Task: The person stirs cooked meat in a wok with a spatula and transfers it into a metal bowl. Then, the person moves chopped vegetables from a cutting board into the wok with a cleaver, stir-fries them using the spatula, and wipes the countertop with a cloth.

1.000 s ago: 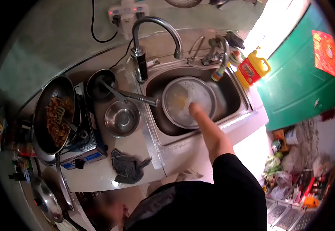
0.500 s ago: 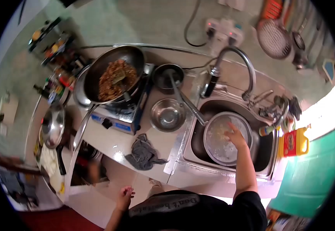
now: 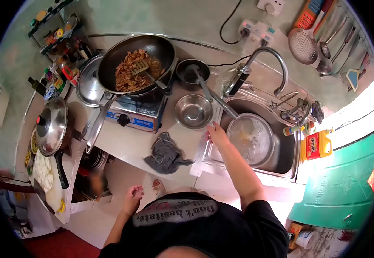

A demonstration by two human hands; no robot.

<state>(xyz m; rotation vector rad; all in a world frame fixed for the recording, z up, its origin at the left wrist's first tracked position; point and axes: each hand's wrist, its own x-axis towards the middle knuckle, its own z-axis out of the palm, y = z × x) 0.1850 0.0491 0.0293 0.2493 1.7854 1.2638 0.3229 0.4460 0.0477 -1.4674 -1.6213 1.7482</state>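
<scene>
My right hand (image 3: 216,133) is over the left rim of the sink, beside a small steel bowl (image 3: 193,112). Its fingers are stretched out with nothing in them; whether they touch the bowl's edge I cannot tell. In the sink (image 3: 284,161) sits a large round steel basin (image 3: 251,139) holding cloudy, bubbly water. A long metal handle (image 3: 223,105) runs from a dark pot (image 3: 192,73) toward the basin's rim. Low beside my body hangs my left hand (image 3: 133,198), empty, its fingers loosely curled and a little apart.
On the portable stove (image 3: 137,116) stands a wok (image 3: 105,60) of browned food with a slotted spatula (image 3: 140,69) in it. A grey cloth (image 3: 166,155) lies on the counter's front edge. At left are a lidded pan (image 3: 52,129) and a knife (image 3: 43,198); the faucet (image 3: 277,60) arches over the sink.
My right hand has left the basin's water and moved left to the sink's edge near the steel bowl. My left hand stays low by my body. The camera view has shifted slightly.
</scene>
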